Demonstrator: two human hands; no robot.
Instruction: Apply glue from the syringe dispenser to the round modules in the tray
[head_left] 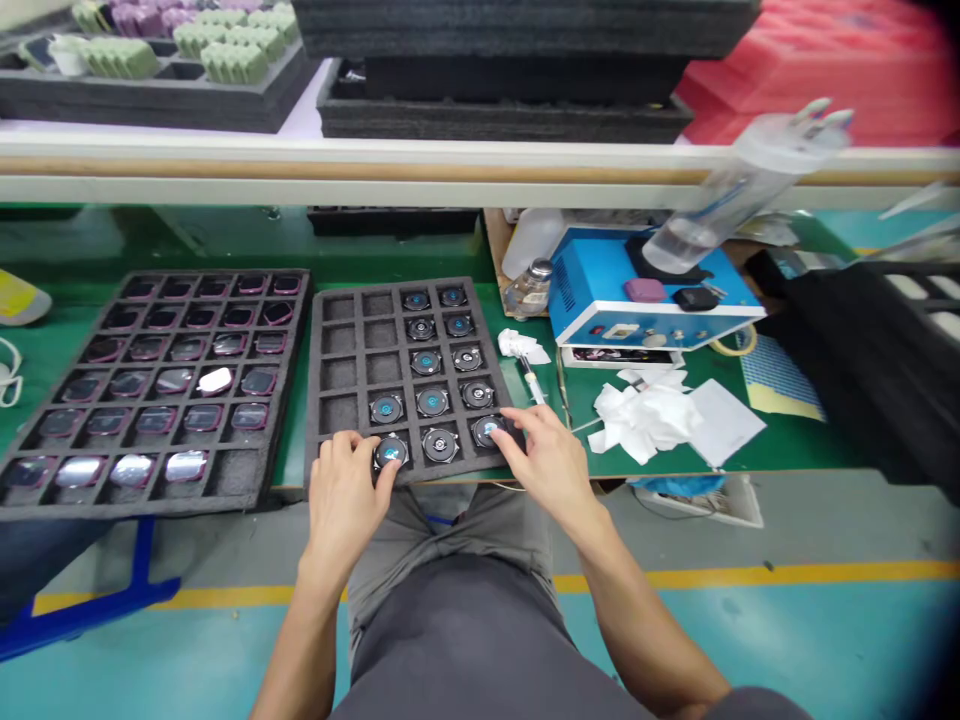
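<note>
A dark foam tray (337,373) at the bench's front edge holds round black smartwatch bodies in its right-hand and front compartments. My left hand (341,495) has thumb and index finger around a round watch body (390,453) with a lit screen, in the front row. At the front right corner, my right hand (551,462) grips another lit watch body (487,430) between thumb and fingertips. A watch body (440,445) with a pale centre lies in the compartment between them. Several compartments at the tray's back left hold nothing.
On the left stands a second foam tray (238,478) full of squarish purple-edged watch bodies. A blue box device (622,290), crumpled white tissues (645,415), a syringe (532,382) and a glass bottle (531,290) lie to the right. A shelf (450,185) crosses above the bench.
</note>
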